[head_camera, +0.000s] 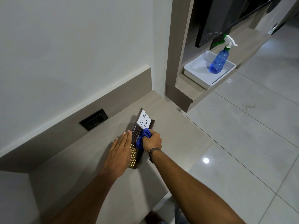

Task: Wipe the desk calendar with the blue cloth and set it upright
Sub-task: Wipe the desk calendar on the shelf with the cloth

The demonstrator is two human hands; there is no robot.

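Observation:
The desk calendar [135, 138] lies flat on the beige desk [169, 135], dark brown with a gold grid at its near end and a white "To Do List" card at its far end. My left hand [119, 152] rests flat with straight fingers, pressing on the calendar's left edge. A bunched blue cloth [143, 138] is pressed onto the middle of the calendar, with my right hand [152, 140] closed around it.
A black wall socket [93, 119] sits in the back panel left of the calendar. On a lower shelf to the right, a white tray [194, 72] holds a blue spray bottle [219, 59]. The desk's right edge drops to a tiled floor [242, 135].

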